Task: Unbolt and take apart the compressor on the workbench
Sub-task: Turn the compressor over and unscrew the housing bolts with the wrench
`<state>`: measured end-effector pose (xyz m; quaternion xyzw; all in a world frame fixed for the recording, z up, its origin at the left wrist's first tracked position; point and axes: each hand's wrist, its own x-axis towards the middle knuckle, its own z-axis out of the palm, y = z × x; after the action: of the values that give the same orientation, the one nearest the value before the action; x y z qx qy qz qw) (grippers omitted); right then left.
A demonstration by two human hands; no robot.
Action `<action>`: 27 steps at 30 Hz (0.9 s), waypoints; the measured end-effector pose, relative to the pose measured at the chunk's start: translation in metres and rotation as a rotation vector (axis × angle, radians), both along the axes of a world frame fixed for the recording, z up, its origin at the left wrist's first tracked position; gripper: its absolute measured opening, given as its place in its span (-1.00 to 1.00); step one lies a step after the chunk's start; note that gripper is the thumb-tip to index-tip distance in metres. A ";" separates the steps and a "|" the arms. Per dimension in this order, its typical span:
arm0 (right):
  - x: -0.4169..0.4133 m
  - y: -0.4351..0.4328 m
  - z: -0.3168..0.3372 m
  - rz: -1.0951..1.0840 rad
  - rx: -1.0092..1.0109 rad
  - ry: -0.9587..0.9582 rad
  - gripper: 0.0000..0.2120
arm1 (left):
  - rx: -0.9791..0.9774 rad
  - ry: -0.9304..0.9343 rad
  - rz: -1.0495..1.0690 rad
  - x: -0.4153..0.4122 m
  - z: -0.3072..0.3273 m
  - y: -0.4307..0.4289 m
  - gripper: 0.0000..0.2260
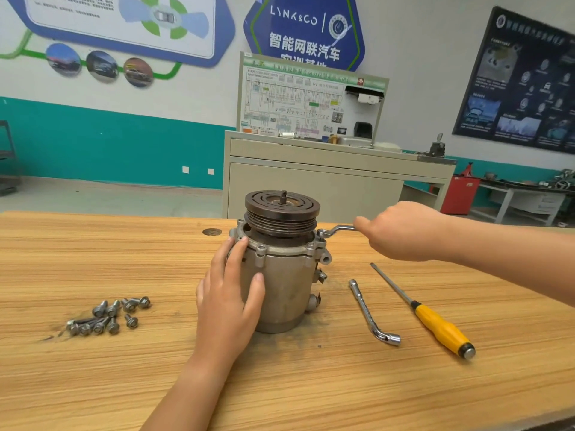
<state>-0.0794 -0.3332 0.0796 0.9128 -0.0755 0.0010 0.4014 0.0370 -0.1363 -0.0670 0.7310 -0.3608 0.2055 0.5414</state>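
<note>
One compressor (286, 284) stands upright near the middle of the bench (311, 384). There are three tools. A wrench (337, 229) is at work. An L-shaped socket wrench (371, 309) and a screwdriver (441, 328) with a yellow handle lie side by side but apart on the bench, right of the compressor. Left of it lies one loose heap of bolts (109, 315), about ten; they overlap, so the count is not sure.

The compressor is a dull grey metal cylinder with stubby ports and a small bracket on its right side. A lighter flange with bolt ears rings its top. Above the flange sits a dark brown grooved pulley (281, 206) with a slotted face, and a short threaded shaft stands up from its centre.

The left hand (230, 293) lies against the compressor's near left side. Its fingers are straight and a little spread, their tips reach the flange, and the thumb is pressed on the front of the housing. The right hand (404, 231) is curled round the wrench handle. The wrench's ring end sits on a flange ear at the right of the pulley.

Behind the bench, a beige cabinet (311, 181) carries an upright board (295, 104) printed with a wiring diagram.
</note>
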 end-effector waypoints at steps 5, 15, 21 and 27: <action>0.030 -0.020 -0.019 0.011 -0.004 -0.134 -0.83 | -0.042 -0.011 0.004 0.004 -0.002 -0.003 -0.56; 0.044 -0.025 -0.025 0.234 0.152 -0.487 -0.77 | -0.039 -0.027 0.041 0.001 -0.001 -0.002 -0.49; -0.015 0.005 -0.029 0.135 0.423 -0.657 -0.76 | 0.012 -0.168 0.094 -0.003 0.000 -0.008 -0.47; -0.019 0.019 -0.039 -0.045 0.285 -0.399 -0.83 | 0.117 -0.239 0.138 -0.006 -0.001 -0.010 -0.50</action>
<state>-0.0982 -0.3140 0.0403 0.9401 -0.1731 0.1613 0.2456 0.0315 -0.1464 -0.0685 0.7548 -0.3828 0.3063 0.4357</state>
